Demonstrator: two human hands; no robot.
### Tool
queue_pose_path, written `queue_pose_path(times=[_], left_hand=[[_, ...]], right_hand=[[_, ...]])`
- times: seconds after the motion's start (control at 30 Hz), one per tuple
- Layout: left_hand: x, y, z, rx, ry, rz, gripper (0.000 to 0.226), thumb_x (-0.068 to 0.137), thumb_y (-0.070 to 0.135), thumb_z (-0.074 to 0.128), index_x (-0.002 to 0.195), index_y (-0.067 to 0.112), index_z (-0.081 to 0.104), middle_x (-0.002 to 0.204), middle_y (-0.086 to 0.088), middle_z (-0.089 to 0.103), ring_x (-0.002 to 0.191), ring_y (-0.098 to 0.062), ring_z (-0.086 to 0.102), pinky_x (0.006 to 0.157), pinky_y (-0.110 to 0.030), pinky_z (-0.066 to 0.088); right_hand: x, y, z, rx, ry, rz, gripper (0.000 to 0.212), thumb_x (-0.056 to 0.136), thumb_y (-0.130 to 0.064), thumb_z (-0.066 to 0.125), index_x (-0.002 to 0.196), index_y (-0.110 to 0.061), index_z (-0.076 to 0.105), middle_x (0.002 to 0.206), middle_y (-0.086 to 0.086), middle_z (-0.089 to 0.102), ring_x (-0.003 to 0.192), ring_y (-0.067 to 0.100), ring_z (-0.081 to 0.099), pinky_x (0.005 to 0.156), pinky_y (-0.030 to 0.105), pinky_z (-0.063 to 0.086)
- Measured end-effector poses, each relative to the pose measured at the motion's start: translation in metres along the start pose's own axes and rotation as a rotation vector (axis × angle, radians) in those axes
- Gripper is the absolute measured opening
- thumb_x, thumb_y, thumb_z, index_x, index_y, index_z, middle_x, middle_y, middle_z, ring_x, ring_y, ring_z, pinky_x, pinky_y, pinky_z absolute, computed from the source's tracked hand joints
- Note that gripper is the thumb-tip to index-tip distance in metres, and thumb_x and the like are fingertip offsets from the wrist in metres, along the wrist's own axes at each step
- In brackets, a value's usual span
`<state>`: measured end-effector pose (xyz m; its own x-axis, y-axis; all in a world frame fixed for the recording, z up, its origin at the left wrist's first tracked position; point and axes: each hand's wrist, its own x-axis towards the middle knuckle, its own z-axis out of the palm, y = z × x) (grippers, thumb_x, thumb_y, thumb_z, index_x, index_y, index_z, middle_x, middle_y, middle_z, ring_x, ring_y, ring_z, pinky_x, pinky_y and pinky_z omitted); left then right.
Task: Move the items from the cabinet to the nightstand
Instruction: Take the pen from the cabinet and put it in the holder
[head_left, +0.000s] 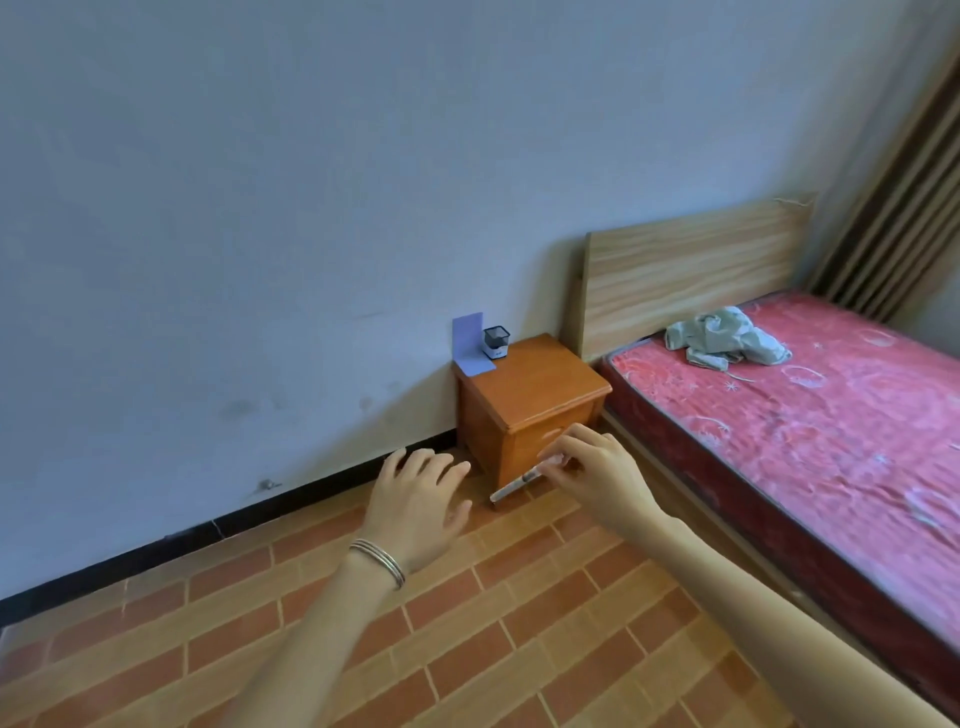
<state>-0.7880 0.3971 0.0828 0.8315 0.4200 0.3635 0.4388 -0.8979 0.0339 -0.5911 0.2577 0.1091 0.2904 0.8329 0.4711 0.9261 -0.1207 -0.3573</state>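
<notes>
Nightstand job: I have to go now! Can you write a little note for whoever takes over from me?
Left hand: open, fingers spread, holding nothing.
Right hand: pinches a white pen, in the air in front of the nightstand.
Already on the nightstand: a mesh pen cup and a purple bookend, at its back corner.
Left to do: put the pen down there, probably in the cup. The cabinet is out of view, so more may wait.

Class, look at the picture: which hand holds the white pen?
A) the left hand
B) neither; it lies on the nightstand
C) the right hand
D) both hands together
C: the right hand pinches the white pen in its fingertips, while the left hand is spread and holds nothing.
</notes>
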Motion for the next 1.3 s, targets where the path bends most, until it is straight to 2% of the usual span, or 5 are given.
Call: queue_pose_path(times=[0.43,0.8,1.03,1.1,1.3], left_hand=[[0.114,-0.049,0.109,-0.035,-0.170,-0.002,0.044,0.079,0.046,0.037,0.095,0.024,0.072,0.089,0.005,0.068,0.088,-0.019,0.063,0.084,-0.044,0.051],[0.336,-0.090,0.154,-0.013,-0.005,-0.005,0.045,0.079,0.043,0.039,0.095,0.019,0.073,0.091,0.000,0.068,0.094,-0.025,0.062,0.082,-0.044,0.051],[0.412,-0.120,0.210,-0.029,-0.009,-0.011,0.039,0.077,0.042,0.046,0.095,0.021,0.073,0.090,0.001,0.068,0.097,-0.020,0.051,0.079,-0.040,0.051],[0.435,-0.130,0.228,-0.034,-0.027,-0.008,0.032,0.075,0.040,0.057,0.095,0.021,0.073,0.089,0.002,0.068,0.094,-0.019,0.055,0.079,-0.038,0.051],[0.514,-0.176,0.278,-0.074,-0.133,-0.017,0.042,0.076,0.042,0.039,0.094,0.022,0.072,0.090,0.002,0.067,0.087,-0.021,0.062,0.083,-0.036,0.042]], right_hand=[[0.098,0.113,0.082,0.004,-0.100,0.066,0.006,0.080,-0.024,0.072,0.078,-0.025,0.067,0.081,-0.011,0.059,0.063,-0.003,0.044,0.067,0.021,0.039],[0.282,0.243,0.080,0.054,-0.079,0.062,0.007,0.084,-0.023,0.068,0.084,-0.017,0.069,0.082,-0.014,0.050,0.070,0.000,0.049,0.067,0.020,0.036],[0.348,0.310,0.112,0.096,-0.141,0.148,0.010,0.086,-0.022,0.065,0.090,-0.013,0.069,0.087,-0.011,0.051,0.074,0.000,0.054,0.060,0.004,0.036],[0.366,0.329,0.126,0.108,-0.158,0.160,0.010,0.087,-0.023,0.064,0.091,-0.014,0.068,0.089,-0.012,0.051,0.076,0.003,0.056,0.062,0.007,0.040],[0.442,0.387,0.166,0.125,-0.170,0.213,0.009,0.088,-0.022,0.063,0.090,-0.015,0.068,0.091,-0.009,0.053,0.077,0.005,0.059,0.069,0.020,0.050]])
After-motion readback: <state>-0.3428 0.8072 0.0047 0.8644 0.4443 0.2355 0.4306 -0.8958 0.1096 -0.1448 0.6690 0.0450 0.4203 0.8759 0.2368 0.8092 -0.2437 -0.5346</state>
